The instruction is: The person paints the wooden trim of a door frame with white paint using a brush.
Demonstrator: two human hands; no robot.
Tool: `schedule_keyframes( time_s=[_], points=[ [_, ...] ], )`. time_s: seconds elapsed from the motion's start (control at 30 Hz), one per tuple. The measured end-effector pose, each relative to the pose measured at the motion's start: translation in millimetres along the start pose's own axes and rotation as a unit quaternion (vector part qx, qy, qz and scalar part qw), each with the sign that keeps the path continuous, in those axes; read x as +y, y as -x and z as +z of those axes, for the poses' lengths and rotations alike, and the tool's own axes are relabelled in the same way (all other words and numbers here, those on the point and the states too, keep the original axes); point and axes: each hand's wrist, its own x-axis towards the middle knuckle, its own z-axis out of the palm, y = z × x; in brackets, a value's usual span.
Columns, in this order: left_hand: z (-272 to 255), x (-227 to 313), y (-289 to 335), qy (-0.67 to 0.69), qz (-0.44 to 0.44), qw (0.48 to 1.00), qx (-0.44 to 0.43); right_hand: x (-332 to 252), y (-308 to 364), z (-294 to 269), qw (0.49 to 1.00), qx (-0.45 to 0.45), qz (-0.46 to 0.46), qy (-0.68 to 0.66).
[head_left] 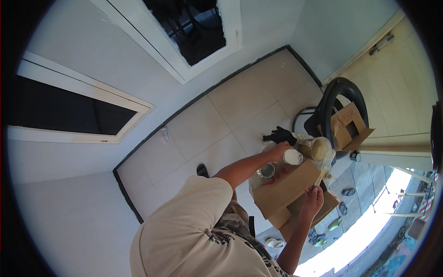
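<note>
My left hand (280, 150) is closed around the side of a clear cup (292, 157) with white stuff in it. The cup is held above a cluttered surface, beside an open cardboard box (277, 191). Over the box's far right edge, my right hand (314, 197) pinches a slim pale stick-like thing (319, 179); its exact kind is too small to make out. A round tub (319, 148) with beige contents stands just right of the cup. Below my left hand sits a clear empty-looking container (266, 170). A black glove (280, 135) lies beyond my left hand.
A black chair (328, 111) stands at the back right with another open cardboard box (349, 127) on it. Several sandals and shoes (335, 224) lie on the grey paving to the right. White-framed windows (184, 69) line the left wall; a cream door (392, 83) is at right.
</note>
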Motion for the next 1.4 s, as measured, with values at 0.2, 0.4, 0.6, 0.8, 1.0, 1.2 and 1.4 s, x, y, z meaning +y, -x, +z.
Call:
schedule_keyframes(
  time_s=[0.2, 0.4, 0.6, 0.8, 1.0, 1.2, 1.4],
  points=[
    [27, -30, 1, 0.005, -0.012, 0.999, -0.047, 5, -2, -6, 1.0, -0.025, -0.005, 0.006],
    [41, -33, -8, -0.015, -0.026, 0.996, -0.085, 6, -8, -10, 1.0, -0.005, -0.018, 0.017],
    [40, -52, 1, -0.023, -0.016, 0.995, -0.091, 6, -8, -1, 1.0, 0.006, -0.016, 0.012],
    [44, -52, 3, -0.023, -0.046, 0.992, -0.117, 13, -9, -6, 1.0, 0.027, -0.001, 0.002],
    [37, -54, 14, -0.061, -0.038, 0.99, -0.121, 21, -10, -10, 0.999, 0.031, 0.006, -0.007],
    [20, -41, 15, -0.08, -0.025, 0.987, -0.134, 31, -8, -17, 0.999, 0.031, 0.02, -0.015],
    [-3, -47, 14, -0.033, 0.008, 0.988, -0.149, 35, -2, -18, 0.999, 0.045, 0.011, -0.021]
  ],
)
